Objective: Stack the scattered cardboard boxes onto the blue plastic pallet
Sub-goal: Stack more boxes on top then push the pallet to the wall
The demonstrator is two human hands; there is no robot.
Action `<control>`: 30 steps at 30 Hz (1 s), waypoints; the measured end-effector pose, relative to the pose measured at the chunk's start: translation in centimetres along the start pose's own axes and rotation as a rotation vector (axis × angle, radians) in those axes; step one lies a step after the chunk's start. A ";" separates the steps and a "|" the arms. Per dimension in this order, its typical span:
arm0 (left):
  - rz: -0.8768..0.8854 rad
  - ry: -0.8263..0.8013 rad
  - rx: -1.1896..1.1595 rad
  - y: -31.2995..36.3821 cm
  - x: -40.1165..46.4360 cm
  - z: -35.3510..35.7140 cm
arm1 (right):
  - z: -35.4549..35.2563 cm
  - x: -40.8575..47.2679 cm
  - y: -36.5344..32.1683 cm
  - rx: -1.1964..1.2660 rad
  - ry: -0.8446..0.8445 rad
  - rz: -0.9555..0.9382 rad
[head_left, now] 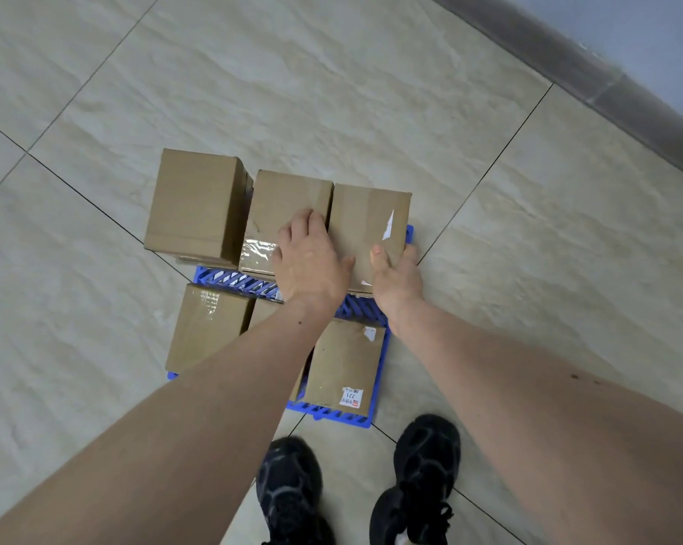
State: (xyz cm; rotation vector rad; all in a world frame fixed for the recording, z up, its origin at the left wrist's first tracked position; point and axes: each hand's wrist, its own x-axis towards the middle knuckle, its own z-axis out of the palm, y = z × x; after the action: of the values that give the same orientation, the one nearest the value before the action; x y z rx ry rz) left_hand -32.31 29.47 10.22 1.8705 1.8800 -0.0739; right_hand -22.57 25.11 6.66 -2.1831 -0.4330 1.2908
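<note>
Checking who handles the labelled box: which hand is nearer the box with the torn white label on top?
Right. The right hand grips the near right corner of the torn-label box; the left hand rests over the seam between it and the middle box.

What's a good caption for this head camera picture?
Both hands, left hand and right hand, set a cardboard box on the blue pallet.

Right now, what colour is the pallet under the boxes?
Bright blue, with a slatted grid top; the pallet shows in the head view.
</note>
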 end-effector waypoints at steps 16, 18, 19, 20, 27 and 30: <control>0.044 -0.074 0.021 1.2 -1.7 -2.5 | -4.0 -1.6 -1.6 -0.185 0.021 0.133; 0.075 -0.083 0.000 2.3 -2.7 -3.5 | -6.0 -2.5 -2.0 -0.196 0.028 0.126; 0.096 -0.090 -0.006 3.0 -3.2 -4.1 | -7.1 -3.0 -2.3 -0.203 0.029 0.119; 0.122 -0.102 -0.006 3.8 -3.8 -4.7 | -8.3 -3.5 -2.5 -0.214 0.033 0.112; 0.357 -0.230 0.059 11.4 -7.8 -7.0 | -18.2 -7.1 -2.0 -0.108 0.179 0.137; 0.429 -0.301 0.068 14.9 -10.0 -6.4 | -23.0 -8.5 0.0 -0.064 0.243 0.177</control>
State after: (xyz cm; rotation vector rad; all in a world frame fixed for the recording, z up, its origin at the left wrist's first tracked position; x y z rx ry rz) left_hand -20.57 23.47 23.96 2.1314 1.2679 -0.2626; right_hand -6.53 13.63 21.28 -2.4406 -0.1906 1.0931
